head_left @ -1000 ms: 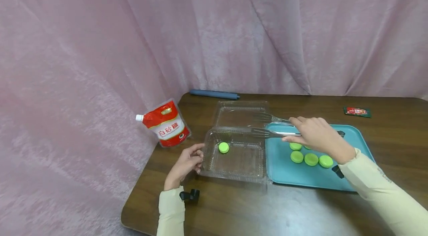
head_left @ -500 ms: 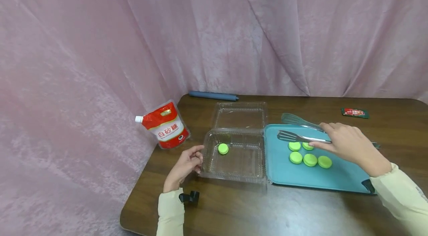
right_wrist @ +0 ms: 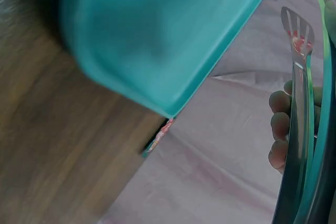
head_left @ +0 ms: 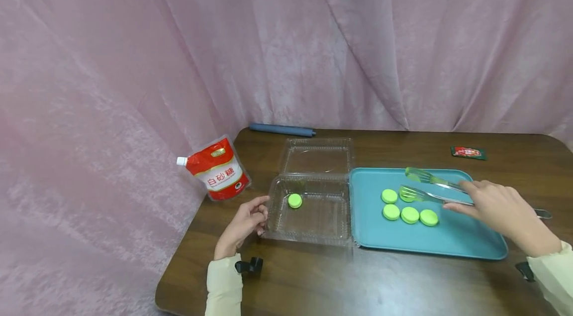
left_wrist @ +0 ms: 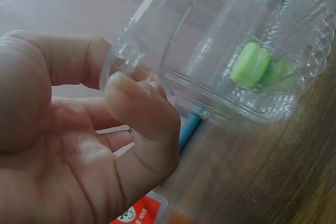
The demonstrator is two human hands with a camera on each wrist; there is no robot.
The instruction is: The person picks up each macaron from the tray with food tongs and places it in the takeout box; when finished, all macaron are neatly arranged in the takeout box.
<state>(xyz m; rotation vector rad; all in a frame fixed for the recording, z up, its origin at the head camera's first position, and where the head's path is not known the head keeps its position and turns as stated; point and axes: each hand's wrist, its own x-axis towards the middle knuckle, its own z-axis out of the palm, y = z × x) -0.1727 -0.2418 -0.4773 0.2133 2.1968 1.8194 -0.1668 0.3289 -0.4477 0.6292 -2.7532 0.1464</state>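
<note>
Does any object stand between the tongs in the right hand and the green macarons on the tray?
Nothing visible does. In the head view, the right hand holds the tongs over the tray, partly overlapping the rear right macaron.

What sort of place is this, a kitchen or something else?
Probably a staged, curtained-off table setup rather than a working kitchen, though I can't be sure. Pink curtains hang beyond a wooden table, and a blue tray of green macaron-like rounds sits on it.
</note>
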